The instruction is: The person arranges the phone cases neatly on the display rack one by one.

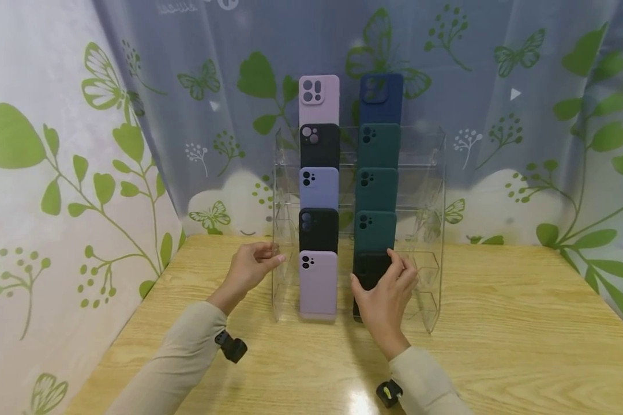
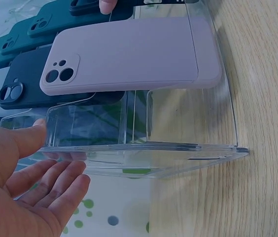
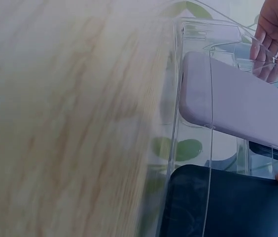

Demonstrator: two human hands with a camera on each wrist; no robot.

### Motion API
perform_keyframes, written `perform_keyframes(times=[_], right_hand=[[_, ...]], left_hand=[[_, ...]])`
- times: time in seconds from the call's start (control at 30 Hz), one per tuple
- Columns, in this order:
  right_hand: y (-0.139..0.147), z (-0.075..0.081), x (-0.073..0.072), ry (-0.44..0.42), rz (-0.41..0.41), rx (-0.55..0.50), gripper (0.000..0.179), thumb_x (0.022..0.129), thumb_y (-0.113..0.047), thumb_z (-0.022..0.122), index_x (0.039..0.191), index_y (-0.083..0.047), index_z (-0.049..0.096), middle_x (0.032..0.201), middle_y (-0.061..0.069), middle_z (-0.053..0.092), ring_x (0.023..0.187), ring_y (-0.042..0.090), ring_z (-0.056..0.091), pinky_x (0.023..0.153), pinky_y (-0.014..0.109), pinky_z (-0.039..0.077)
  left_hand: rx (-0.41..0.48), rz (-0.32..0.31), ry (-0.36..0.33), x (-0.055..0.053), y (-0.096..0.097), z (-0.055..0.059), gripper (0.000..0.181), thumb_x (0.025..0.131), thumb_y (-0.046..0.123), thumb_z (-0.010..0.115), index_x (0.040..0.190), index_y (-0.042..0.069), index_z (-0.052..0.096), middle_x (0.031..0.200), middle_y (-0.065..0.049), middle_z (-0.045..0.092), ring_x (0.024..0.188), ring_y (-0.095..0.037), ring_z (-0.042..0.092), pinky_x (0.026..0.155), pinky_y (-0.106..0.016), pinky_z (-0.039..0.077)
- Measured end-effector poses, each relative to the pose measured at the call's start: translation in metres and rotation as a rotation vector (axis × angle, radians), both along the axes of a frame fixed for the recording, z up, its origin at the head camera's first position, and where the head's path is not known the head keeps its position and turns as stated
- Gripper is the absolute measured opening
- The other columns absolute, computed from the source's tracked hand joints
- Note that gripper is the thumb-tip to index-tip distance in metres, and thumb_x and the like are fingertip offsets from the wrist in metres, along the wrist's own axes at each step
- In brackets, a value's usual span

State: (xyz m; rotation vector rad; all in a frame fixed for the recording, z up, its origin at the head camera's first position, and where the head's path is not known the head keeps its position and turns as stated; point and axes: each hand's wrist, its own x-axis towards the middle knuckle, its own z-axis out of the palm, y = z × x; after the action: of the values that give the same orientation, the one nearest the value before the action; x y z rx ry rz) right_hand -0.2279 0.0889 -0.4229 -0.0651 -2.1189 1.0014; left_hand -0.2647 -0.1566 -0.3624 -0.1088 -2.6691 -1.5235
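Observation:
My right hand (image 1: pixel 389 294) holds a black phone case (image 1: pixel 372 271) by its side edges, thumb on the left and fingers on the right. This case stands in the lowest tier of a clear acrylic display rack (image 1: pixel 436 271). In the right wrist view the dark case (image 3: pixel 227 202) shows behind the rack's front lip, a thumb at its edge. By the rack's left side panel is my left hand (image 1: pixel 251 268), its fingers relaxed and apart in the left wrist view, holding nothing. Between the hands, a lilac phone case (image 1: pixel 318 285) stands in the lowest tier.
Above the lilac case rise a black case (image 1: pixel 319 230), a periwinkle case (image 1: pixel 319 189), another black one and a pink one (image 1: pixel 327 104). The right column has several green cases (image 1: pixel 376 227) below a navy case (image 1: pixel 389 104). The rack stands on a wooden table (image 1: pixel 503 323) before a patterned curtain.

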Motion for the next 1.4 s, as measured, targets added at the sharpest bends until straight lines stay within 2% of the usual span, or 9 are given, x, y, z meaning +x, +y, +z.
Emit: perform_keyframes(times=[0.6,0.8,0.93,1.1,1.23,1.33,1.4], right_hand=[[-0.002,-0.001,0.000,-0.009,0.002,-0.026,0.082,0.074,-0.026,0.084,0.136,-0.004,0.035,0.129,0.024,0.027,0.116,0.040,0.029,0.095,0.056,0.031],[0.000,-0.001,0.001,-0.034,0.021,-0.017,0.086,0.075,-0.025,0.083,0.141,-0.004,0.032,0.131,0.024,0.026,0.118,0.041,0.029,0.096,0.056,0.029],[0.007,-0.001,0.003,-0.065,0.080,0.005,0.089,0.078,-0.028,0.081,0.145,-0.003,0.028,0.133,0.026,0.025,0.120,0.042,0.028,0.099,0.058,0.027],[0.026,0.001,0.012,-0.103,0.182,0.049,0.085,0.081,-0.027,0.078,0.145,-0.002,0.029,0.137,0.026,0.026,0.124,0.042,0.031,0.100,0.058,0.033],[0.053,0.007,0.020,-0.167,0.316,0.085,0.081,0.083,-0.025,0.077,0.146,-0.005,0.030,0.139,0.024,0.028,0.124,0.040,0.034,0.097,0.058,0.038],[0.077,0.013,0.027,-0.211,0.407,0.112,0.078,0.084,-0.023,0.076,0.145,-0.005,0.032,0.137,0.022,0.033,0.121,0.037,0.039,0.094,0.056,0.041],[0.095,0.018,0.031,-0.214,0.439,0.137,0.075,0.085,-0.021,0.075,0.144,-0.004,0.033,0.134,0.021,0.036,0.117,0.034,0.041,0.090,0.055,0.043]], left_hand=[[-0.007,0.000,-0.003,-0.001,0.002,0.000,0.044,0.090,0.020,0.069,0.128,-0.001,0.059,0.119,-0.018,0.065,0.107,-0.031,0.063,0.088,-0.040,0.053],[-0.009,0.001,0.009,-0.002,0.002,0.000,0.044,0.090,0.020,0.069,0.127,-0.002,0.060,0.118,-0.019,0.066,0.106,-0.031,0.063,0.088,-0.040,0.053],[-0.009,0.000,0.013,-0.003,-0.001,-0.002,0.045,0.091,0.023,0.068,0.128,-0.001,0.059,0.120,-0.019,0.065,0.107,-0.031,0.063,0.089,-0.041,0.053],[0.021,-0.013,0.024,-0.002,-0.008,-0.009,0.049,0.091,0.029,0.068,0.131,0.003,0.058,0.122,-0.017,0.064,0.108,-0.030,0.062,0.090,-0.042,0.052],[0.041,-0.050,0.076,-0.002,-0.016,-0.017,0.048,0.091,0.030,0.067,0.130,0.003,0.059,0.119,-0.016,0.065,0.106,-0.029,0.064,0.090,-0.041,0.053],[0.011,-0.080,0.115,-0.002,-0.026,-0.020,0.046,0.091,0.031,0.067,0.128,0.004,0.061,0.117,-0.015,0.067,0.104,-0.028,0.065,0.086,-0.040,0.054],[-0.016,-0.108,0.118,-0.002,-0.035,-0.021,0.046,0.092,0.031,0.066,0.129,0.005,0.060,0.118,-0.014,0.067,0.104,-0.028,0.065,0.086,-0.040,0.054]])
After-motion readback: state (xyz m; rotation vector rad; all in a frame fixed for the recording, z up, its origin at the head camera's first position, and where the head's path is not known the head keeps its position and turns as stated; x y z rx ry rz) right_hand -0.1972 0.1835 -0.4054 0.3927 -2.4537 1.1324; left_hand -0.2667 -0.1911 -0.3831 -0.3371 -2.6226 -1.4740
